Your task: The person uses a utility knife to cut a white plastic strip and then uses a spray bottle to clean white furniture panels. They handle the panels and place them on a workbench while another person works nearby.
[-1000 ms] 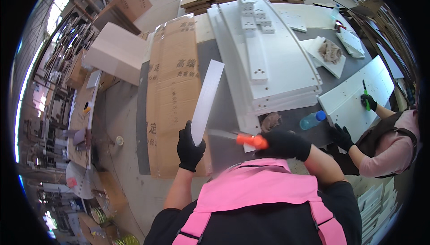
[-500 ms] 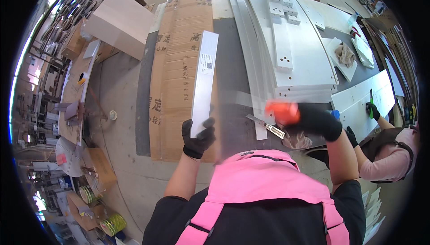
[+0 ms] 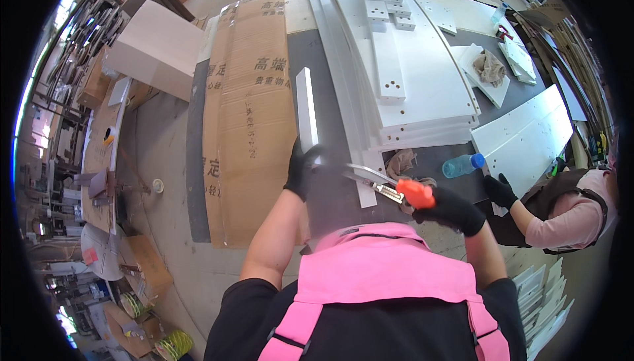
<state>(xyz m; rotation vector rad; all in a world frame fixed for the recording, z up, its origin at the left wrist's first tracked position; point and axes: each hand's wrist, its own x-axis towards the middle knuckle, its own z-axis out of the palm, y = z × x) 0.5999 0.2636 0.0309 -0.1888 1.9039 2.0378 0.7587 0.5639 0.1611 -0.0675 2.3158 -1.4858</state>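
My left hand (image 3: 302, 171), in a black glove, is closed around the lower end of a narrow white board (image 3: 306, 110), whose far end points away from me. My right hand (image 3: 451, 212), also gloved, grips an orange-handled tool (image 3: 416, 194). From its handle a long thin metal shaft reaches left toward my left hand; blur hides its tip. A utility knife (image 3: 388, 192) with a patterned metal body lies on the table just beyond that handle. Beside it are a white strip (image 3: 368, 192) and a crumpled rag (image 3: 401, 161).
A long cardboard sheet (image 3: 244, 123) covers the table's left part. Stacked white panels (image 3: 429, 77) with drilled blocks (image 3: 378, 11) stand farther off. At right are a blue-capped bottle (image 3: 462, 165), another rag (image 3: 489, 68) and a co-worker's gloved hand (image 3: 500, 190) near a white panel (image 3: 528, 133).
The white board has turned from its labelled broad face to a narrower side, and its far end dropped. My right hand has come lower and slightly left with the tool. The co-worker's hand shifted.
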